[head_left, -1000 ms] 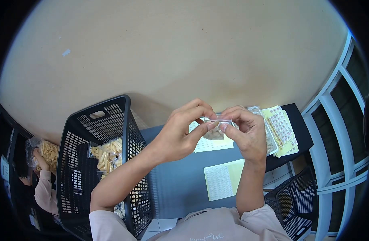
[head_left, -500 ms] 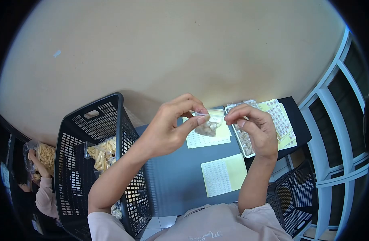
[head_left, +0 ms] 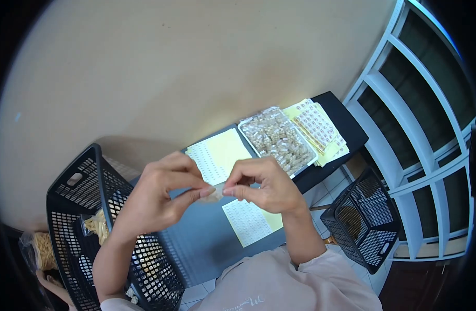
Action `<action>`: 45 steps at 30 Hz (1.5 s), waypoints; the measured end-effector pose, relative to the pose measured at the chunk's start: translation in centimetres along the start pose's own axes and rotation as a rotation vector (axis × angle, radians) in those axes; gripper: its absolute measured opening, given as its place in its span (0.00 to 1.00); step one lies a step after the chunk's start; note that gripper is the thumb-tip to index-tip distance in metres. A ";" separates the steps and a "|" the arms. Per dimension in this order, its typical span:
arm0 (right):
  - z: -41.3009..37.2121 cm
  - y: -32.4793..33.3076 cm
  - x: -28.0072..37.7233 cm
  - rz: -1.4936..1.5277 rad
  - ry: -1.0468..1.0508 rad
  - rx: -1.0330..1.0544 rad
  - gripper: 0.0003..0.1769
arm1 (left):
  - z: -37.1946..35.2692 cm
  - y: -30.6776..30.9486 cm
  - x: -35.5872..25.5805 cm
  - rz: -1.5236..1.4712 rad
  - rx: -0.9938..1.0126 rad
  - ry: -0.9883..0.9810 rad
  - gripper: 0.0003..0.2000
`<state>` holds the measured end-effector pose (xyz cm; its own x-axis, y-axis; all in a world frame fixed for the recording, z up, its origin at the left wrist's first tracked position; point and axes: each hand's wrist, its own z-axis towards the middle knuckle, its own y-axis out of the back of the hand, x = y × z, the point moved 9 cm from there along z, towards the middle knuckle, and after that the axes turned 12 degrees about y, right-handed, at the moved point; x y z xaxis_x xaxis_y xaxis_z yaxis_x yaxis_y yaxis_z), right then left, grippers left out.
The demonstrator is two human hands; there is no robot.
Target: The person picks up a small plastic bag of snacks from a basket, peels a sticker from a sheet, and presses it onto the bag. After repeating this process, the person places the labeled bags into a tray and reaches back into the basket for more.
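Note:
A small clear zip bag (head_left: 214, 196) with pale contents is held over the table, mostly covered by fingers. My left hand (head_left: 168, 197) pinches one side of it between thumb and fingertips. From the other side my right hand (head_left: 266, 184) is closed, thumb against fingertips, at the bag's edge. Beneath the hands lies a sheet of small printed labels (head_left: 245, 223) with a yellow backing strip. Farther back, more label sheets (head_left: 219, 150) lie on the grey table (head_left: 191, 243).
A white tray (head_left: 314, 155) full of small filled bags stands at the back right, beside stacked sticker sheets (head_left: 321, 124). A black basket (head_left: 100, 171) with bagged pale snacks (head_left: 98, 226) is at left. Another black basket (head_left: 362, 223) stands right. Someone's arm (head_left: 56, 287) shows lower left.
My view has turned to the right, bringing the filled tray into full sight. My right hand has come in to the bag, and both hands sit lower and closer together.

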<state>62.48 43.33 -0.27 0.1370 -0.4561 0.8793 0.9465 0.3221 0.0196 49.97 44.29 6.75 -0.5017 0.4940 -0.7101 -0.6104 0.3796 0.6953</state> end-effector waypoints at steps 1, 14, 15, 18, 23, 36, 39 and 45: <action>-0.6 0.2 0.4 -0.075 0.020 0.035 0.03 | -0.1 -0.5 -0.1 -0.005 0.015 0.038 0.04; -5.6 1.6 0.2 -0.140 0.080 0.141 0.06 | -0.7 -1.4 -1.2 0.035 0.028 -0.073 0.06; -5.7 2.9 -0.6 -0.124 -0.032 -0.006 0.08 | -0.5 -1.3 -1.1 0.034 0.027 -0.073 0.06; -5.2 2.8 0.3 -0.089 -0.124 -0.175 0.12 | -0.3 -2.2 -1.2 0.116 0.063 -0.099 0.07; -4.0 -1.2 0.1 -0.184 -0.072 0.052 0.06 | -0.7 -4.5 -1.5 0.208 0.157 -0.156 0.07; -4.4 25.6 -16.6 -0.832 -0.271 -0.301 0.06 | -0.1 1.0 -1.4 0.168 -0.116 -0.090 0.03; -3.1 25.7 -18.8 -0.991 -0.276 -0.144 0.05 | -0.1 1.5 -1.1 0.176 -0.135 -0.082 0.03; -1.8 25.3 -22.1 -1.186 -0.237 0.038 0.05 | 0.0 2.0 -0.8 0.182 -0.154 -0.070 0.03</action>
<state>83.97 60.05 -20.04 -0.8709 -0.3230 0.3704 0.4377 -0.1673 0.8834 49.15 44.63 8.75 -0.5715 0.5981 -0.5619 -0.6026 0.1589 0.7820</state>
